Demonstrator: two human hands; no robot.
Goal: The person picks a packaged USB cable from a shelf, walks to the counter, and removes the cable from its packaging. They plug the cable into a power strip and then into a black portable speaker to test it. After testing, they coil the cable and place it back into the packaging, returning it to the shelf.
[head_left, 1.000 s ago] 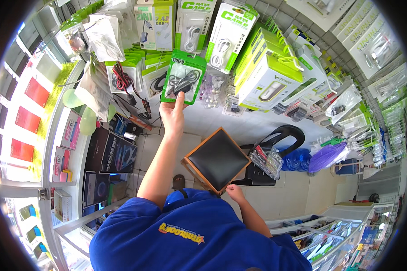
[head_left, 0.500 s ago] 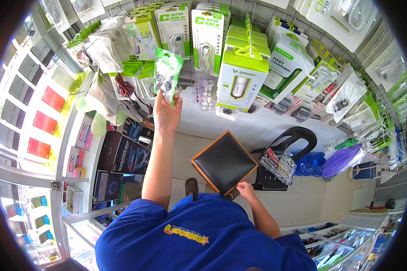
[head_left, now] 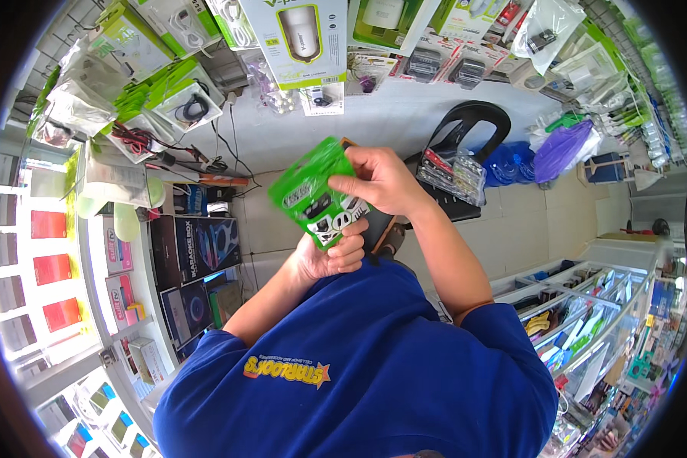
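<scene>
1. Green plastic pouch (head_left: 310,194), one: I have it in both hands, tilted, in front of the blue shirt (head_left: 389,343).
2. Left hand (head_left: 330,256): grip closed on the pouch's lower end, fingers curled.
3. Right hand (head_left: 383,180): grip pinched on its upper right edge, thumb on the near face.
4. White-and-green charger box (head_left: 330,67), hanging beyond the hands.
5. Black plastic chair (head_left: 437,201), right of them, bearing clear packets (head_left: 454,175).
6. Purple bag (head_left: 563,150), farther right.

Wide fisheye view from the wearer's head, upright, looking steeply down, close above the blue shirt (head_left: 389,351)
</scene>
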